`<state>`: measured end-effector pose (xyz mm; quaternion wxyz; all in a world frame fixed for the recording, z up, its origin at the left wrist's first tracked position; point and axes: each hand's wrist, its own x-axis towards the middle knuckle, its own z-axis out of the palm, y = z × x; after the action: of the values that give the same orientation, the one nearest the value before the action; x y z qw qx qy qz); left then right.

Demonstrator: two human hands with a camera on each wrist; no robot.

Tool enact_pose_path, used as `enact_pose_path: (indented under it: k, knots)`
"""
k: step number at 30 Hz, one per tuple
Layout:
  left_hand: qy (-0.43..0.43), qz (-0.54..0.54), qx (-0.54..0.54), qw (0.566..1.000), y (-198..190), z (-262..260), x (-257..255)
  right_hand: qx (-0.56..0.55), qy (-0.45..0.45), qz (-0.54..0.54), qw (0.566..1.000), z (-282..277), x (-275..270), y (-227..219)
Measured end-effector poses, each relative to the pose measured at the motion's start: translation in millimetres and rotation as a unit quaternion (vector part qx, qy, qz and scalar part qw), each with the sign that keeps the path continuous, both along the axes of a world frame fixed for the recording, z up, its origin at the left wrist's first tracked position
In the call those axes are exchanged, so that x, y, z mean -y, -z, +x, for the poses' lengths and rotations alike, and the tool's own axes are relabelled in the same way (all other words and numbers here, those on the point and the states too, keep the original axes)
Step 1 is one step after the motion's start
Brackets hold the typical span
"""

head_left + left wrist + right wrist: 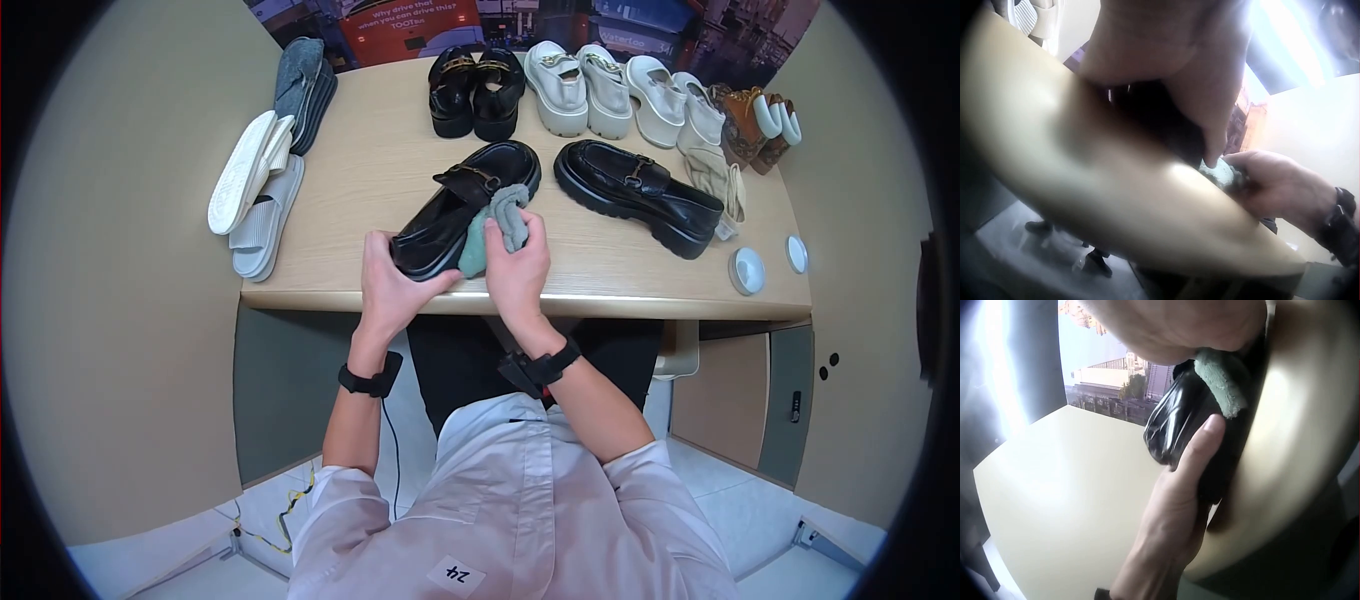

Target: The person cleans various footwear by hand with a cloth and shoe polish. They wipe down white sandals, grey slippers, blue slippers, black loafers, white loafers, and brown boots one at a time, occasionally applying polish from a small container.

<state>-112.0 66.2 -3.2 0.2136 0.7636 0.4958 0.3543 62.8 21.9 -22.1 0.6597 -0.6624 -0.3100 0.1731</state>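
A black loafer (pixel 432 222) with a metal bit on its strap lies at a slant near the table's front edge, toe pointing away to the right. My left hand (pixel 392 284) grips its heel end, the thumb along the near side; the right wrist view shows that left hand (pixel 1180 487) around the glossy heel. In my right hand (pixel 518 262) is a bunched grey-green cloth (pixel 508 215), held against the loafer's near side. The same cloth (pixel 1221 384) hangs over the shoe's side in the right wrist view. The matching loafer (pixel 640 190) lies to the right, apart from both hands.
Black platform shoes (pixel 476 92), white shoes (pixel 585 92) and brown boots (pixel 752 122) line the back. Slippers (pixel 262 195) stand at the left. A beige cloth (pixel 714 180) and small white dishes (pixel 747 271) are at the right. The table's edge (pixel 600 306) runs beneath the wrists.
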Motion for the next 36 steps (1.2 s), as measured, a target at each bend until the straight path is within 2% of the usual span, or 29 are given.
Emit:
enact_pose_path:
  k: [6, 12, 15, 17, 20, 22, 24, 26, 27, 28, 29, 30, 31, 32, 34, 36]
  knots:
    - [0.018, 0.012, 0.006, 1.0, 1.8, 3.7, 9.6, -0.03, -0.02, 0.02, 0.999, -15.7, 3.6, 7.4]
    - [0.015, 0.012, -0.005, 1.0, 3.8, 6.3, 10.0, -0.052, -0.069, -0.004, 0.996, -26.2, 22.1, -7.5]
    - [0.006, 0.038, -0.016, 0.999, 4.8, 8.8, 12.3, 0.022, -0.07, 0.003, 0.997, -32.6, 29.3, -17.2]
    - [0.005, 0.053, -0.022, 0.998, 5.9, 9.0, 13.2, 0.075, -0.108, 0.028, 0.991, -37.4, 33.8, -22.6]
    - [0.05, 0.113, -0.02, 0.992, 14.9, 5.6, 7.2, 0.186, -0.145, 0.072, 0.969, -54.5, 35.4, -36.9]
    - [0.048, 0.056, 0.065, 0.995, 21.7, 1.9, 9.7, 0.189, -0.147, 0.068, 0.969, -61.2, 32.5, -37.1]
    - [0.059, 0.004, 0.172, 0.983, 46.8, -1.9, 4.7, 0.081, -0.209, 0.039, 0.974, -70.7, 34.0, -49.3]
    - [0.112, -0.122, 0.366, 0.916, 73.2, 1.8, 3.9, 0.006, -0.255, -0.001, 0.967, -83.4, 32.0, -68.7]
    - [0.135, -0.185, 0.454, 0.861, 87.8, 2.6, 6.5, -0.054, -0.273, 0.038, 0.96, -77.1, 28.0, -74.7]
    - [0.139, -0.125, 0.363, 0.913, 79.6, -0.9, 6.2, -0.115, -0.291, 0.075, 0.947, -68.1, 20.1, -81.8]
    - [0.134, -0.057, 0.272, 0.951, 70.7, -4.5, 6.2, -0.136, -0.268, 0.095, 0.949, -46.1, 16.3, -100.8]
    - [0.094, 0.138, -0.028, 0.986, 30.0, -12.3, 8.1, -0.157, -0.247, 0.113, 0.949, -15.7, 16.4, -123.0]
    - [-0.001, -0.009, 0.069, 0.998, -3.9, -4.5, 21.1, -0.182, -0.245, 0.138, 0.942, 13.8, 17.5, -141.8]
    - [-0.011, -0.012, 0.009, 1.0, -2.4, -13.9, 14.2, -0.206, -0.241, 0.163, 0.934, 42.5, 18.4, -152.6]
    - [0.015, 0.006, -0.033, 0.999, -6.5, -30.5, 4.3, -0.215, -0.198, 0.17, 0.941, 87.6, 19.3, -151.6]
    - [0.032, -0.043, 0.0, 0.999, -9.2, -41.0, -4.9, -0.195, -0.202, 0.142, 0.949, 124.2, 23.2, -139.7]
